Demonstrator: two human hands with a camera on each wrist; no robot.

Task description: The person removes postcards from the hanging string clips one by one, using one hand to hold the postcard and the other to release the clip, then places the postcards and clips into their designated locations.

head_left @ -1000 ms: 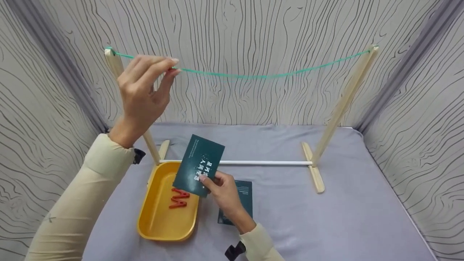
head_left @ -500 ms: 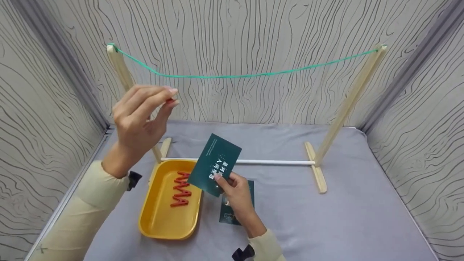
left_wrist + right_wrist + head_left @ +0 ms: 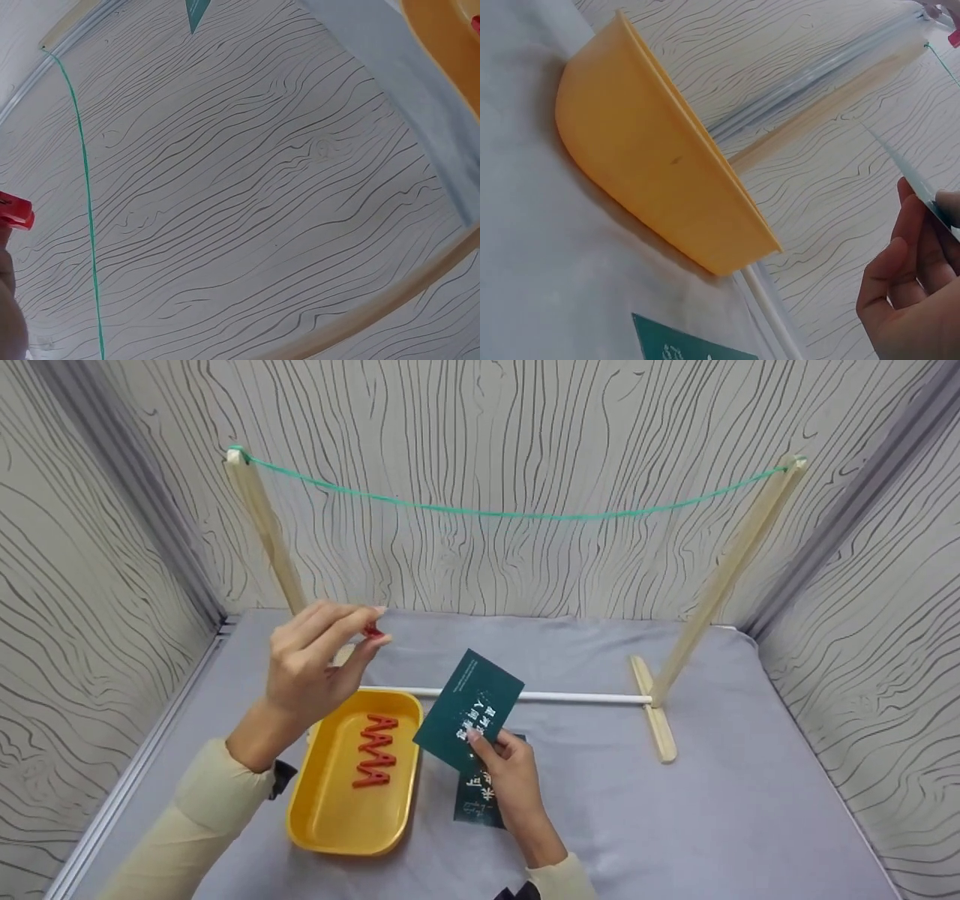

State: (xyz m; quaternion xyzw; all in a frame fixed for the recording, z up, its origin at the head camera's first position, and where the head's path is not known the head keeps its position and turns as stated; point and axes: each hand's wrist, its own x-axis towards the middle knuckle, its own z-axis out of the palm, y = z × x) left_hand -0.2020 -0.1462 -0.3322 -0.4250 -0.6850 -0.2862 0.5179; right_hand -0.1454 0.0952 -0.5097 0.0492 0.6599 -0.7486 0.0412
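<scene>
Between thumb and fingertips my left hand (image 3: pixel 319 660) pinches a small red clothespin (image 3: pixel 373 631), raised just above the far end of the yellow tray (image 3: pixel 296 817). The clothespin (image 3: pixel 16 211) also shows at the left edge of the left wrist view. My right hand (image 3: pixel 517 780) grips a dark green card (image 3: pixel 469 709) by its lower corner, thumb on the printed face. Under that hand, partly hidden, another green card (image 3: pixel 472 810) lies on the cloth. Several red clothespins (image 3: pixel 375 757) lie in a row inside the tray.
A green string (image 3: pixel 450 508) sags between two wooden posts, the left post (image 3: pixel 266 525) and the right post (image 3: pixel 720 577). A white rod (image 3: pixel 585 697) joins their feet low down. Grey cloth (image 3: pixel 735 810) covers the table, with wood-patterned walls (image 3: pixel 525 435) around it.
My left hand has come down from the string with the clothespin, and the string hangs in a smooth curve again. My right hand has shifted right with the card.
</scene>
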